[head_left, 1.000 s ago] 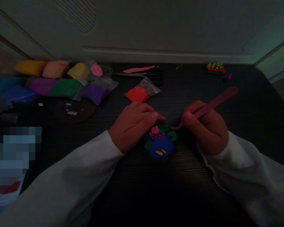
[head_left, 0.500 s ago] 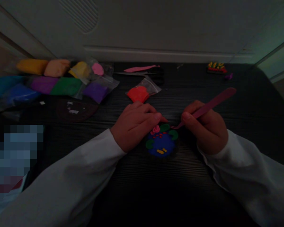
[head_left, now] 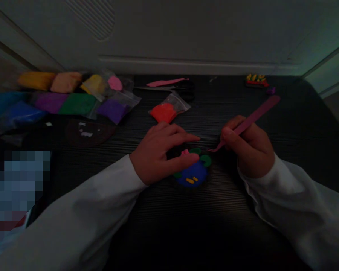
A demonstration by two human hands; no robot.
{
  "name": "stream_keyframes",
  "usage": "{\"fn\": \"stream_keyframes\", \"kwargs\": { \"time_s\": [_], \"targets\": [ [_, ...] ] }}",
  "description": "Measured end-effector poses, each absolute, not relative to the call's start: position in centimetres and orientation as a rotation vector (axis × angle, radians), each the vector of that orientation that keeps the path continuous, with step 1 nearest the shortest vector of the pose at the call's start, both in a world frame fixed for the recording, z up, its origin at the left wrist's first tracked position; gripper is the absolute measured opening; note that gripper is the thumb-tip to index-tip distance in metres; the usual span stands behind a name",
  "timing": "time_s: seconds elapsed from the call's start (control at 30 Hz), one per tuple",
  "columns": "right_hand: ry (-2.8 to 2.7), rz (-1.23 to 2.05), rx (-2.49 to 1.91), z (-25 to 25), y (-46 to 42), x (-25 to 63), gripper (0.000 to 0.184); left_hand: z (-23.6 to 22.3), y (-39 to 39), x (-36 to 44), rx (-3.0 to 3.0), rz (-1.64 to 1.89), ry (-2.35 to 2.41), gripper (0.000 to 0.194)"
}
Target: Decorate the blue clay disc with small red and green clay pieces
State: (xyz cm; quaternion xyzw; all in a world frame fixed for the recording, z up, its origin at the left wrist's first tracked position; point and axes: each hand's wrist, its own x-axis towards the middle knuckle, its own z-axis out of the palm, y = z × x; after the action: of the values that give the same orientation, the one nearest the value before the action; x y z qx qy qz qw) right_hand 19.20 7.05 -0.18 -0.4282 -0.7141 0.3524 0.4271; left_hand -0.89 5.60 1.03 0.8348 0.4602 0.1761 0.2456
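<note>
A small round clay pond (head_left: 196,173) lies on the dark table, blue in the middle. It carries green lily pads (head_left: 206,161), a pink flower (head_left: 184,152) and yellow bits (head_left: 190,181). My left hand (head_left: 161,154) is over its left side, thumb and index finger apart, with nothing seen between them. The thumb covers part of the blue surface; whether it touches is unclear. Closed in a pen-like grip, my right hand (head_left: 251,152) holds a pink clay modelling tool (head_left: 258,113). The tool's thin bent tip is just right of the pond, apart from it.
Bagged clay in several colours, including green (head_left: 77,104), lies at the left. A red clay bag (head_left: 163,112), scissors (head_left: 158,88) and another pink tool (head_left: 166,82) lie beyond my left hand. A small clay piece (head_left: 255,80) stands at the back right.
My left thumb has swung away from the index finger and down across the pond. My right hand has drawn the tool's tip slightly right, away from the lily pad.
</note>
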Motion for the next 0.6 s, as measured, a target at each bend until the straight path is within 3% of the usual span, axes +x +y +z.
{"fn": "stream_keyframes", "kwargs": {
  "time_s": [0.1, 0.33, 0.6],
  "targets": [
    [-1.809, 0.895, -1.087, 0.0, 7.0, 19.2, 0.014, 1.3, 5.1, -0.7, 2.286, 0.504, 1.277, 0.045],
    [-1.811, 0.875, -1.113, 0.2, 6.8, 19.1, 0.017, 1.8, 4.0, -0.5, 2.378, 0.663, 1.187, 0.019],
    [-1.827, 0.88, -1.132, 0.3, 6.7, 19.2, 0.016, 2.1, 3.3, -1.3, 2.449, 0.523, 1.162, 0.025]
  ]
}}
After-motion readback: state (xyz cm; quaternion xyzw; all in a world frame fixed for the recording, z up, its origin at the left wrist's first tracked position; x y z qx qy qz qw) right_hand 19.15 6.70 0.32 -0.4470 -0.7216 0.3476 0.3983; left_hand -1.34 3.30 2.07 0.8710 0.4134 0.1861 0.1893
